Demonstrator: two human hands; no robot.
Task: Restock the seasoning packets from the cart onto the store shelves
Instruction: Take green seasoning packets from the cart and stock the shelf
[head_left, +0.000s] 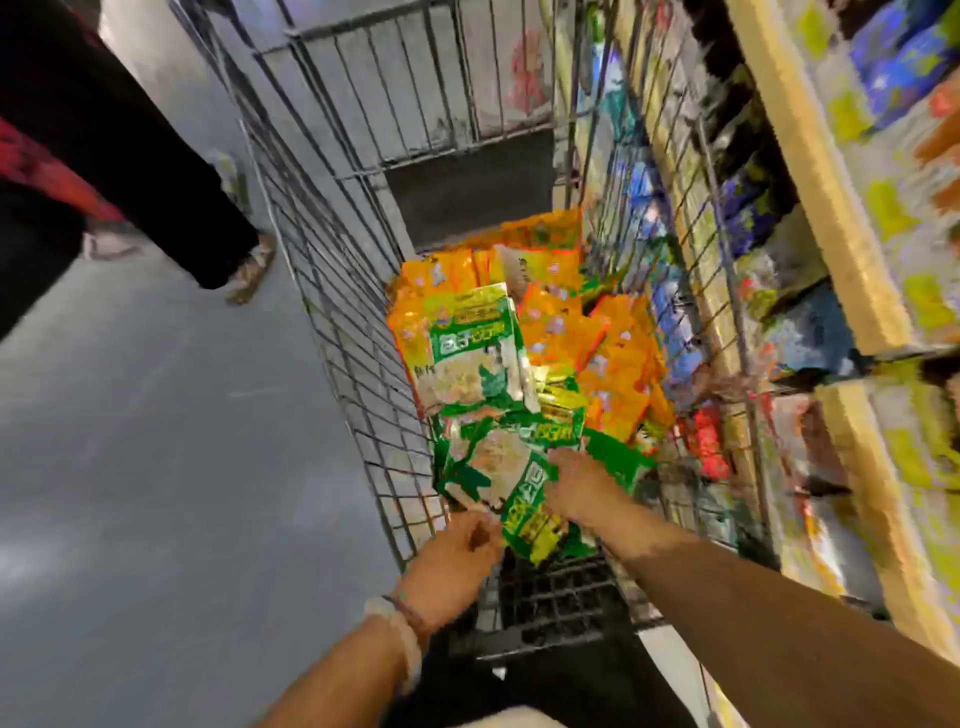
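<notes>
A wire cart (337, 291) holds a heap of seasoning packets: green ones (472, 358) at the near end and orange ones (582, 332) behind them. Both my hands reach into the cart's near end. My left hand (457, 556) grips the lower edge of a bunch of green packets (498, 462). My right hand (576, 483) lies on the same bunch, fingers curled round its right side. The frame is blurred, so finger detail is unclear.
Store shelves (810, 171) with yellow edges and blue, green and red packs run along the right, close to the cart. Grey floor lies to the left. A person in dark trousers and sandals (249, 270) stands at the upper left beside the cart.
</notes>
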